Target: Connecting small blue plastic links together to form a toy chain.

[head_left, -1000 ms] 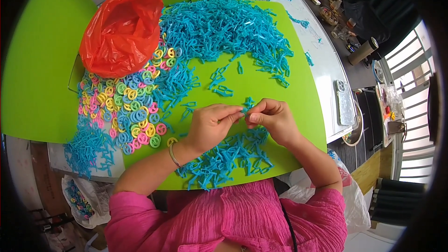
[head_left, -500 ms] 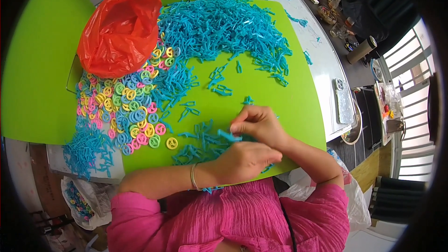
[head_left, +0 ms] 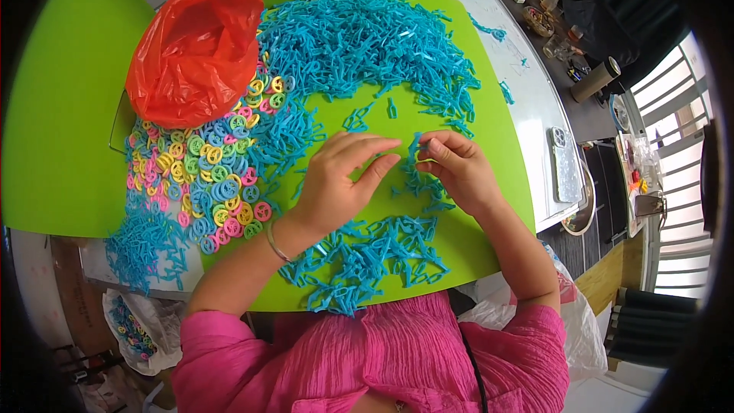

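Note:
My left hand (head_left: 335,183) hovers over the green board with thumb and fingers apart, and nothing shows between them. Beside it, my right hand (head_left: 460,173) pinches a small blue plastic piece (head_left: 417,142) between thumb and fingers. Below both hands, near the board's front edge, lies a loose heap of blue plastic pieces (head_left: 367,260), some shaped like open loops. A few more blue pieces (head_left: 424,183) lie under my right hand, partly hidden by it. At the back rises a large pile of blue pieces (head_left: 367,42).
Left of the hands, many small pastel wheel-like rings (head_left: 206,183) lie heaped beside a red plastic bag (head_left: 195,53). Thin blue pieces (head_left: 145,248) spill at the left corner. A phone (head_left: 564,164) lies on the white surface at right, with a tumbler (head_left: 596,79) beyond.
Both hands have moved up and away from the front heap, the left also leftward, and they have parted. More of the front heap now shows. The lone yellow ring is now hidden behind my left arm.

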A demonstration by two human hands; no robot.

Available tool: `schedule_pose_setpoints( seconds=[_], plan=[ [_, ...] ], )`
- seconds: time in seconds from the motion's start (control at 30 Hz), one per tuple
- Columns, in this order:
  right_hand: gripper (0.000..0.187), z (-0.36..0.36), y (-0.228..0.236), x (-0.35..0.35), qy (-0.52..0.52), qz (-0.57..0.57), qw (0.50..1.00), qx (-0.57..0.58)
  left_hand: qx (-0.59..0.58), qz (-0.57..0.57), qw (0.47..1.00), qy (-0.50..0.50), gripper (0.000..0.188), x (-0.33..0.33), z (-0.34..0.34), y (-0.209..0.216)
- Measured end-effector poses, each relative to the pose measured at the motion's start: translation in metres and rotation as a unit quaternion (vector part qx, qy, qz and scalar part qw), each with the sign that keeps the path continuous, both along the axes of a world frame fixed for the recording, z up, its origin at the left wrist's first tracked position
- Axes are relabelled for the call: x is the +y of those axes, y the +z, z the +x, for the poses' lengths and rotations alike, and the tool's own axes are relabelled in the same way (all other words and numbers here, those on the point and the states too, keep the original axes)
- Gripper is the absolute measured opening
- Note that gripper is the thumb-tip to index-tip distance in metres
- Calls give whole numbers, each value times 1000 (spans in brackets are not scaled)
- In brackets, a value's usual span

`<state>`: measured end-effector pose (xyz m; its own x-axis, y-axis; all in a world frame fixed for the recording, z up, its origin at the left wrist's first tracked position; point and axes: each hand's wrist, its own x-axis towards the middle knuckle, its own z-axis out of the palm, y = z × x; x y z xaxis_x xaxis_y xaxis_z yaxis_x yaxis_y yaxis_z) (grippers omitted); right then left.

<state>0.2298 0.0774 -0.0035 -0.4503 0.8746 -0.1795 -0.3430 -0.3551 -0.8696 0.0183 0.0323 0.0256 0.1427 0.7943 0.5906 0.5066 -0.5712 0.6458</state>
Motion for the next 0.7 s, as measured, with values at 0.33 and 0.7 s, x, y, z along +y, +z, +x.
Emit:
schedule_pose_setpoints(
  seconds=[0.33,0.7],
  plan=[
    [21,16,4,11,-45,-2,999,12,196,16,976,-95,21,-91,-71,46],
    [23,14,6,5,-28,10,1000,-6,-224,-578,784,-17,32,-259,-127,-118]
  ],
)
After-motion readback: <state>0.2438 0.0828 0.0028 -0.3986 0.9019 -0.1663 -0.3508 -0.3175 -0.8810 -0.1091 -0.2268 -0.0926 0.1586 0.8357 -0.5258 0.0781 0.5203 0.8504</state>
